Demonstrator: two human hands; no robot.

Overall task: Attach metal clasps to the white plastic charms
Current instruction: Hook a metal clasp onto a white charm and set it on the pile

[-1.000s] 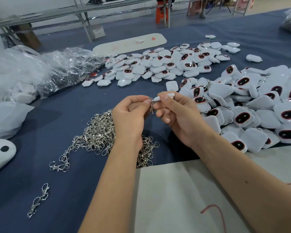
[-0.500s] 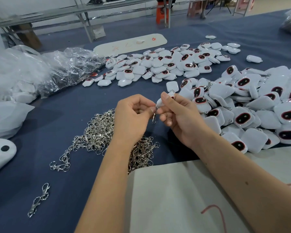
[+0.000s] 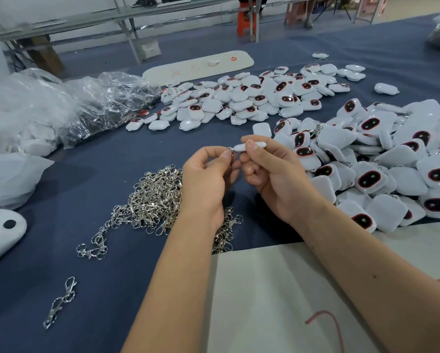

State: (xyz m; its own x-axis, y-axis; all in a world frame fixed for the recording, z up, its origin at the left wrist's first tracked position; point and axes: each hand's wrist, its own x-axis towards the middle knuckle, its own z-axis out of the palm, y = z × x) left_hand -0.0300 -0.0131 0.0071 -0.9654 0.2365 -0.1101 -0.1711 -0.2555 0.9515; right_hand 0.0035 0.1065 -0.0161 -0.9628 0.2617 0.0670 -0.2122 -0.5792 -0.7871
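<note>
Over the blue bench (image 3: 91, 174), we see the right hand (image 3: 272, 179) pinching a white charm (image 3: 249, 146), now lifted and turned edge-on. The left hand (image 3: 208, 179) pinches a metal clasp (image 3: 231, 152) at its loop; the join looks nearly made.

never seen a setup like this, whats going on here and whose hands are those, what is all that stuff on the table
No machine here: a person wears a camera on the head, so you look down at their own two bare hands. The right hand pinches a white charm seen edge on. The left hand pinches a small metal clasp at the charm's end, to join the two. On the blue table lie a pile of clasps under the left wrist, two loose clasps nearer the camera, heaps of charms with dark oval faces on the right and further back, and clear plastic bags on the left.
</note>
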